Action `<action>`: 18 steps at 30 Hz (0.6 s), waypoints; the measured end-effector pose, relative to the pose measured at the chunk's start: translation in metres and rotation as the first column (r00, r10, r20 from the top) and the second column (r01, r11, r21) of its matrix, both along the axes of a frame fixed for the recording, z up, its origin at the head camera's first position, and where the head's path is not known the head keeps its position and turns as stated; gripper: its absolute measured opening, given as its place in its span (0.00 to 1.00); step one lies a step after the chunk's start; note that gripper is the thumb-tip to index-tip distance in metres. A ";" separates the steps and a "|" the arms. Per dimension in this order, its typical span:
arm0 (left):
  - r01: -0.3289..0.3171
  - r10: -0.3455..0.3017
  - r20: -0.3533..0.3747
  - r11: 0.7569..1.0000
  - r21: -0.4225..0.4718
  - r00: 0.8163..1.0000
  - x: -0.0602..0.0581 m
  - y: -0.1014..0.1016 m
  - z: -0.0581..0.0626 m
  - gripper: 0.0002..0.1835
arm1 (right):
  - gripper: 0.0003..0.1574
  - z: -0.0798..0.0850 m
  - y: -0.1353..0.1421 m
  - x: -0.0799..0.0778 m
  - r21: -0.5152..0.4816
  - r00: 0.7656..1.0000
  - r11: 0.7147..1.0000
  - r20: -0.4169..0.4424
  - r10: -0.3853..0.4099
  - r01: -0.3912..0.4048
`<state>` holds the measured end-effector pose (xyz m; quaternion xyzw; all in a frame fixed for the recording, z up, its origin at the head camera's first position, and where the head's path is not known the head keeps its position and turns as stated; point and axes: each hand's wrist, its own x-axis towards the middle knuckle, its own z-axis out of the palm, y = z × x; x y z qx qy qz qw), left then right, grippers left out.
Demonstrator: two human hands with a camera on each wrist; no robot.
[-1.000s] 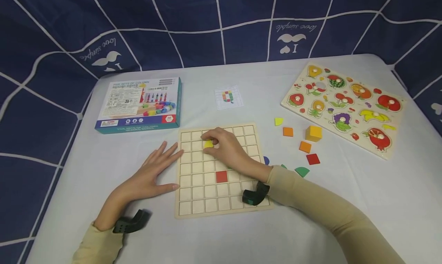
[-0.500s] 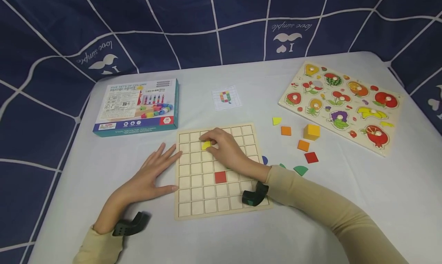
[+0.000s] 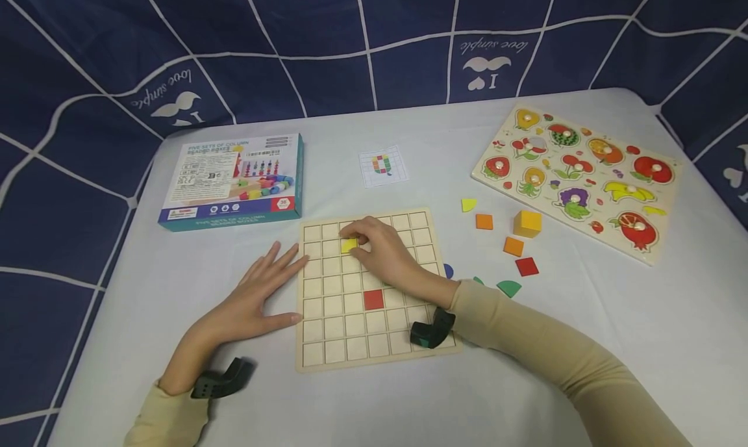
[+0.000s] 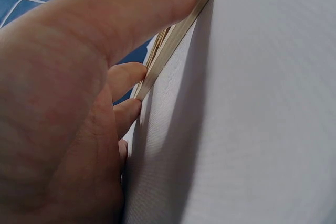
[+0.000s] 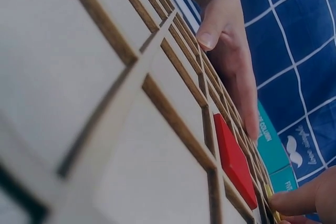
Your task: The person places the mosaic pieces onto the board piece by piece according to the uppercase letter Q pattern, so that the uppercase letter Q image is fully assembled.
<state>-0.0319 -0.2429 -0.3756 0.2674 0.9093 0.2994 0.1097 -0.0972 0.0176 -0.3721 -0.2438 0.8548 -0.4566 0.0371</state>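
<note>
My right hand [image 3: 382, 249] reaches over a wooden grid board [image 3: 334, 351] and pinches a yellow tile [image 3: 349, 246] between thumb and fingers, at a cell in the board's upper left part. The hand covers part of the grid. A red square tile [image 3: 373, 299] lies in a cell below that hand; the right wrist view shows the same red tile [image 5: 233, 163] inside its raised cell walls. Along the board's left side, my left hand [image 3: 260, 301] lies with spread fingers, its thumb and fingertips touching the edge. In the left wrist view, the left thumb [image 4: 157, 6] meets the board's side.
Right of the board lie orange tiles [image 3: 484, 221], a red tile [image 3: 526, 266], green [image 3: 509, 288], blue [image 3: 448, 271] and yellow pieces [image 3: 469, 204], and a yellow cube [image 3: 527, 224]. Behind are a box [image 3: 234, 180], a pattern card [image 3: 382, 166] and a fruit puzzle [image 3: 578, 180].
The yellow tile, tilted in my right fingers before, now sits flatter in its cell. My left hand stays at the board's edge. The head view has shifted slightly.
</note>
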 end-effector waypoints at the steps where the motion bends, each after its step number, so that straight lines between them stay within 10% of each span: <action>1: 0.000 0.000 -0.002 1.000 -0.001 1.000 0.000 0.000 0.000 0.50 | 0.18 0.000 0.000 0.000 -0.001 1.000 1.000 0.001 0.001 -0.001; 18: -0.024 0.024 0.012 0.999 -0.027 1.000 0.001 0.000 0.000 0.50 | 0.17 0.011 0.024 -0.002 -0.045 0.999 0.998 -0.024 -0.041 0.040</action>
